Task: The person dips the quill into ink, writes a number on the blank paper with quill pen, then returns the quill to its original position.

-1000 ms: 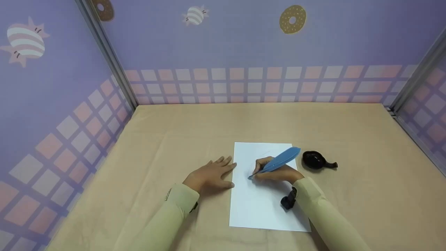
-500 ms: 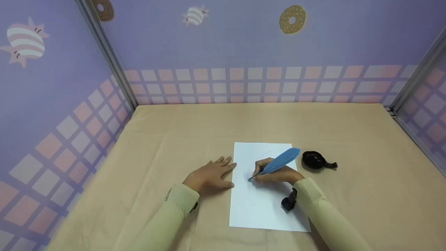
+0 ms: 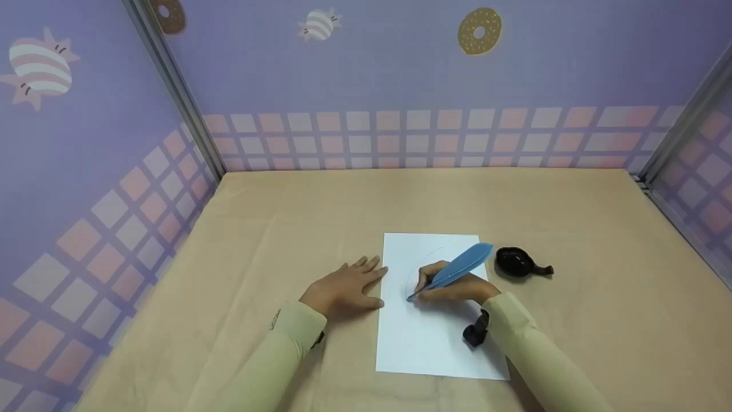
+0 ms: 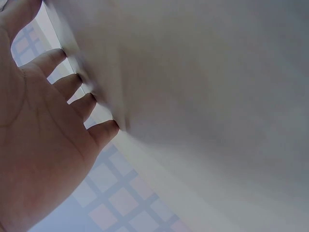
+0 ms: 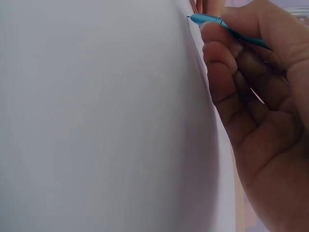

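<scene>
A blue feather pen (image 3: 460, 264) is pinched in my right hand (image 3: 452, 285), its tip on a white sheet of paper (image 3: 423, 343). In the right wrist view the turquoise barrel of the pen (image 5: 205, 19) shows between thumb and fingers, with the point at the paper. A faint curved line runs on the sheet from near the pen tip up toward the top. My left hand (image 3: 346, 288) lies flat with spread fingers at the paper's left edge, thumb and fingertips touching or close to it. The left wrist view shows that hand's palm side (image 4: 48, 140) with fingers extended.
A small black dish with a short handle (image 3: 516, 263) stands right of the paper. A beige cloth (image 3: 297, 212) covers the table. Patterned purple walls (image 3: 389, 68) enclose the back and sides, with metal posts (image 3: 177, 91) at the corners.
My right hand and the pen tip have slid slightly down the paper, and more of the faint curved line shows above them. The left hand has stayed in place.
</scene>
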A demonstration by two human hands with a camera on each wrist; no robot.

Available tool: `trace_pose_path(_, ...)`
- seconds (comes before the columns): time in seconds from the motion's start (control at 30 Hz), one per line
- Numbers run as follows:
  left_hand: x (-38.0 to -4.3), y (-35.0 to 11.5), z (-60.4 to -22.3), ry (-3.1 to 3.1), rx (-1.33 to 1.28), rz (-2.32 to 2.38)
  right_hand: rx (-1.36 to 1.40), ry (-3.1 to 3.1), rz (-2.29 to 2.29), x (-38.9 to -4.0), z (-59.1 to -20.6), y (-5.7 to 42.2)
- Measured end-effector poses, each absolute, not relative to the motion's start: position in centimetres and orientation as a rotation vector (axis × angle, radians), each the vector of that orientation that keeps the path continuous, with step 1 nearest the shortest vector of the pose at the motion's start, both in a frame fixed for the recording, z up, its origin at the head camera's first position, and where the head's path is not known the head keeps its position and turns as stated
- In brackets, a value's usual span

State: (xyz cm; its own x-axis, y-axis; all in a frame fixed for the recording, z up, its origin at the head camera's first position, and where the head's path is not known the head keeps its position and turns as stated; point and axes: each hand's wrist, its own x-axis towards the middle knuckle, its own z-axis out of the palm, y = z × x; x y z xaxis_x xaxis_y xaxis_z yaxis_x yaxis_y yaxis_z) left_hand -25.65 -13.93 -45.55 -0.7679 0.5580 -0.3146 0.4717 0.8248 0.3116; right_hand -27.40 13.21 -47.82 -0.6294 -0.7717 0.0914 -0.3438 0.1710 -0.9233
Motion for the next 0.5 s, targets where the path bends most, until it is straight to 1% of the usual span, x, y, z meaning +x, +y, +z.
trace_pose_path(0.5,-25.52,-13.88,-45.21,2.608,0.776,0.305,-1.084,2.021,-1.395,-27.21,-47.94,13.19)
